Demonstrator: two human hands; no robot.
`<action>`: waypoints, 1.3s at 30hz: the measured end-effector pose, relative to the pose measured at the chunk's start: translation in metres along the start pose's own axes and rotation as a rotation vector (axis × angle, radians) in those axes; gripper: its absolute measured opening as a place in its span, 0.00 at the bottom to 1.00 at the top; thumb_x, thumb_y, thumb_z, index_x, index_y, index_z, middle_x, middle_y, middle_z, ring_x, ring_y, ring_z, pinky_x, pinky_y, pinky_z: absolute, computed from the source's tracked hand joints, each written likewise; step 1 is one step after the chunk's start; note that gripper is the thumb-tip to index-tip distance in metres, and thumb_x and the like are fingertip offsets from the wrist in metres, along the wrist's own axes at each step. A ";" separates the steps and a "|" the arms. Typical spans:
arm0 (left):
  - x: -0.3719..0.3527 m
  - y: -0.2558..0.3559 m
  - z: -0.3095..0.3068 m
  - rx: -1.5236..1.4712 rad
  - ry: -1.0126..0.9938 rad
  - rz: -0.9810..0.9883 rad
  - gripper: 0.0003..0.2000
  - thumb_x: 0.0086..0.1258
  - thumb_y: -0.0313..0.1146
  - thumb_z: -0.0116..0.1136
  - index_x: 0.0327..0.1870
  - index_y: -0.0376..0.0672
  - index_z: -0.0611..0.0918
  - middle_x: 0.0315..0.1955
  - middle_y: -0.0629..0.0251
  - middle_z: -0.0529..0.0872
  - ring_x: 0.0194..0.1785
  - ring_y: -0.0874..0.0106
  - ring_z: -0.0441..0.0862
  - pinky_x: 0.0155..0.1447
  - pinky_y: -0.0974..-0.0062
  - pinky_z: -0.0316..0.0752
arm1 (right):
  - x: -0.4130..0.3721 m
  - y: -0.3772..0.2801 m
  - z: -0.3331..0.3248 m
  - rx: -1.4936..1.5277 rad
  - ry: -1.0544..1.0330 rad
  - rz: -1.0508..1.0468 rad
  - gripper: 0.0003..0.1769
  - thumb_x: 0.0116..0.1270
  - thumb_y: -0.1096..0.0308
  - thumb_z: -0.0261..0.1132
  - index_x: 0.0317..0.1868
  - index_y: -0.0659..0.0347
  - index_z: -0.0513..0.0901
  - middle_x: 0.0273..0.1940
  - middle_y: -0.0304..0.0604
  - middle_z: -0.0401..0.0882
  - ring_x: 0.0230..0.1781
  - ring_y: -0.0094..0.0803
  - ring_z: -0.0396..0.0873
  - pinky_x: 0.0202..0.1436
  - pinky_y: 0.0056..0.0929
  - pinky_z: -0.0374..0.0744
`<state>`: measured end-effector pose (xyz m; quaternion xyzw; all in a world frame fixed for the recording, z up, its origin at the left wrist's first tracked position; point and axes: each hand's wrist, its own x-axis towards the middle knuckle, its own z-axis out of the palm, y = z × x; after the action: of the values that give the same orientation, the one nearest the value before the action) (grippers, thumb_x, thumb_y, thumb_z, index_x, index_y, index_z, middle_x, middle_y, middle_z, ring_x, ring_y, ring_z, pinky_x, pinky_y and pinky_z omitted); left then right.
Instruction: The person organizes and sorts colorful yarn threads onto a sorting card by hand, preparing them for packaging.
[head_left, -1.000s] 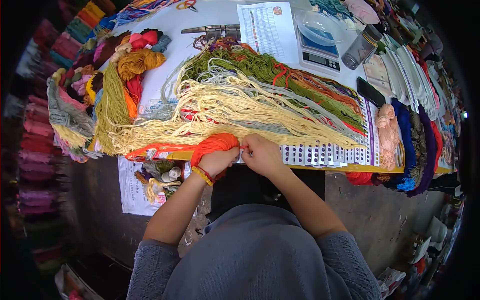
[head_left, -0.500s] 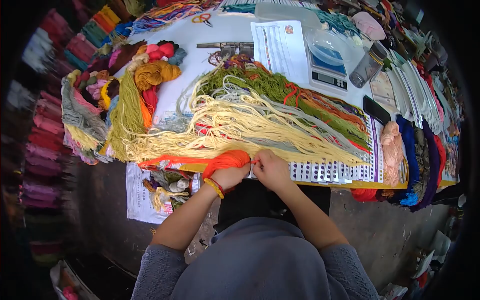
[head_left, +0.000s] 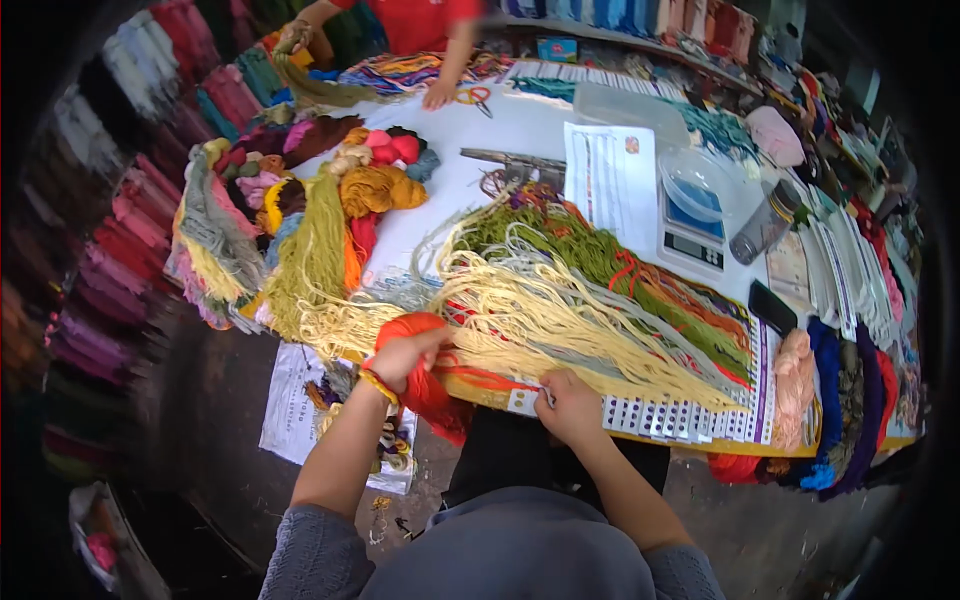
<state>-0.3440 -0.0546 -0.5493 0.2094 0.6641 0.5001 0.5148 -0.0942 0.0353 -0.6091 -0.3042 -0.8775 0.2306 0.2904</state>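
Note:
My left hand [head_left: 402, 362], with a yellow and red band at its wrist, holds a red-orange skein of thread [head_left: 432, 408] at the table's front edge. Part of the skein loops over the hand and part hangs below the edge. From it a red-orange strand runs right to my right hand [head_left: 572, 405], whose fingers are pinched on its end. Beneath that hand is a row of white cards with round holes [head_left: 650, 418]. Long cream threads [head_left: 540, 310] lie fanned out just beyond both hands, beside green threads [head_left: 560, 245].
Piled skeins [head_left: 320, 230] lie at left. Farther back are a printed sheet [head_left: 608, 185], a scale [head_left: 692, 235], a dark jar [head_left: 765, 225], a phone [head_left: 772, 308] and scissors [head_left: 474, 98]. Across the table, a person in a red shirt [head_left: 415, 25] handles thread.
My hands have moved apart, drawing a strand out between them. The skein now hangs lower from my left hand. The view has tilted up, bringing a person across the table into sight.

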 end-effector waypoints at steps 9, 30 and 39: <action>-0.012 0.032 -0.069 -0.689 -0.066 0.386 0.23 0.69 0.43 0.46 0.61 0.41 0.63 0.19 0.73 0.70 0.21 0.80 0.66 0.28 0.82 0.63 | -0.001 -0.003 0.001 0.004 0.018 0.008 0.06 0.50 0.69 0.61 0.31 0.57 0.75 0.29 0.42 0.75 0.27 0.40 0.76 0.29 0.34 0.74; 0.034 0.104 -0.146 -0.583 0.333 0.393 0.13 0.65 0.47 0.51 0.41 0.50 0.67 0.30 0.66 0.78 0.20 0.78 0.70 0.22 0.82 0.69 | -0.001 -0.004 0.004 -0.050 0.035 -0.010 0.04 0.50 0.71 0.61 0.28 0.57 0.75 0.28 0.41 0.75 0.26 0.39 0.75 0.28 0.33 0.75; 0.049 0.088 -0.141 -0.521 0.305 0.310 0.14 0.65 0.48 0.50 0.43 0.49 0.70 0.31 0.68 0.80 0.21 0.79 0.71 0.22 0.81 0.69 | 0.002 -0.006 0.005 -0.069 0.084 -0.064 0.04 0.49 0.73 0.62 0.27 0.58 0.74 0.26 0.42 0.74 0.21 0.36 0.74 0.24 0.30 0.73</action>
<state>-0.5090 -0.0426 -0.4996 0.0922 0.5436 0.7509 0.3635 -0.1013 0.0311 -0.6089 -0.2950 -0.8812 0.1779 0.3237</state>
